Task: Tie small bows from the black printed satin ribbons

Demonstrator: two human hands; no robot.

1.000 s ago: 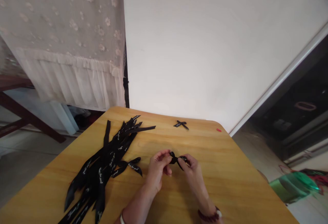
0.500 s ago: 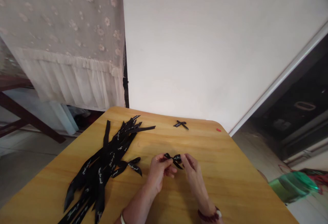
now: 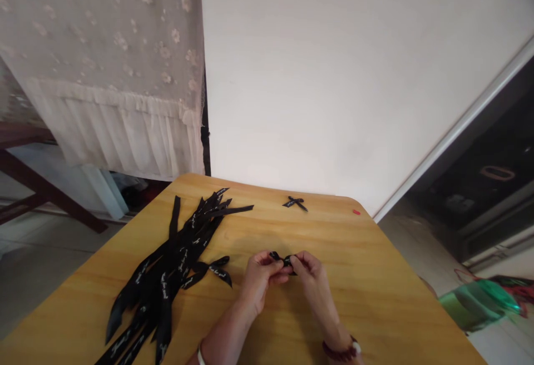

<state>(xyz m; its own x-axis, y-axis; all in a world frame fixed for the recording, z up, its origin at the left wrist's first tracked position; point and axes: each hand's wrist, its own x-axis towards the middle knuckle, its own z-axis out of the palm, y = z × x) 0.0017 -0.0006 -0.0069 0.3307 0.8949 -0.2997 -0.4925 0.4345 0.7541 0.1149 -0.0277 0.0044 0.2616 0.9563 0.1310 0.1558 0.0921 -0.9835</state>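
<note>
Holds a small black bow [image 3: 287, 261] between 2 hands, near the middle of the counter [image 3: 375, 287]. Sets its long axis roughly from 10 to 4 o'clock, counting 12 as the far side. Points 1 loop toward 10, past the left thumb, and a white-lettered part toward 3, into the right fingers; shows a short dark bit below, toward 5. Cannot tell the full outline behind the fingers, nor the height above the surface.

Aims the left hand [image 3: 259, 273] toward 1 o'clock, thumb laid over bent fingers, with a pale band [image 3: 201, 355] on the wrist. Aims the right hand [image 3: 312, 276] toward 11, thumb and fingers tapered together, with a dark red bracelet [image 3: 341, 351] on the wrist. Pinches the black bow in each grip, left and right: at 2 o'clock from the left palm, at 10 from the right, between the 2 sets of fingertips.

Has a heap of black ribbons [image 3: 179, 259] at 9 o'clock, with a loosely tied bow [image 3: 217, 270] at the edge nearest the left hand. Has a far bow [image 3: 295, 202] lying at 12 and a small red piece [image 3: 356, 212] at 2, near the counter's corner. Has a green translucent object [image 3: 475, 304] at 4, off the counter.
</note>
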